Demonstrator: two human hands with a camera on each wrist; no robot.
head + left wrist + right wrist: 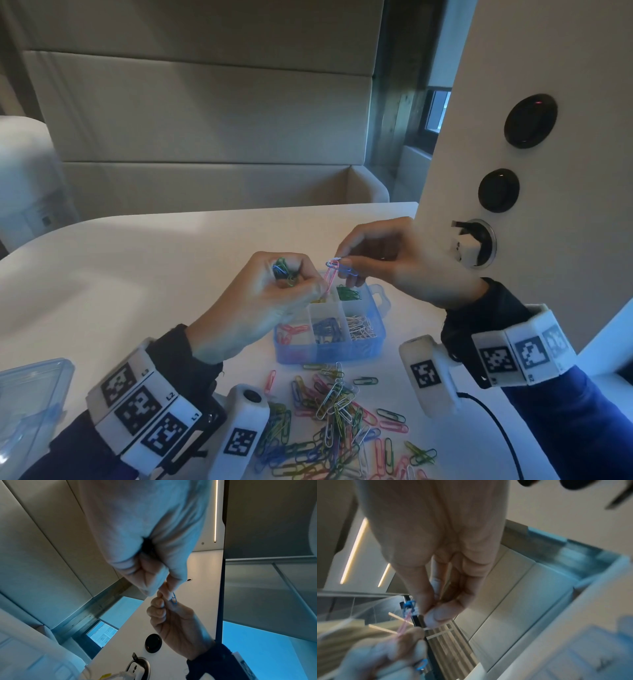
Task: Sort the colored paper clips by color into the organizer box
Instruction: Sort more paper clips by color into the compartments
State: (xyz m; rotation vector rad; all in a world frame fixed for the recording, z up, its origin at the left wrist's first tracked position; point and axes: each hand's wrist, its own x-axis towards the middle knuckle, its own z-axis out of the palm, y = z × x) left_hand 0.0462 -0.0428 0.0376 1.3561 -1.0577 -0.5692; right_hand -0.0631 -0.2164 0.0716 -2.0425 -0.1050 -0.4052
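Observation:
A blue translucent organizer box (375, 342) stands on the white table, its compartments holding pink, blue, white, green and yellow clips apart. Above it my left hand (291, 284) curls round a bunch of green and blue clips (284, 270) and pinches a pink clip (329, 278) at its lower end. My right hand (356, 263) pinches a blue clip (346, 271) that is hooked into the pink clip's top. The blue clip (174, 598) shows between both hands' fingertips in the left wrist view. In the right wrist view the linked blue clip (408, 606) and pink clip (406, 623) are blurred.
A loose pile of mixed colored clips (335, 421) lies on the table in front of the box. The box's clear lid (30, 404) lies at the left edge. A white panel (534, 212) with round sockets and a plugged charger (467, 248) rises at the right.

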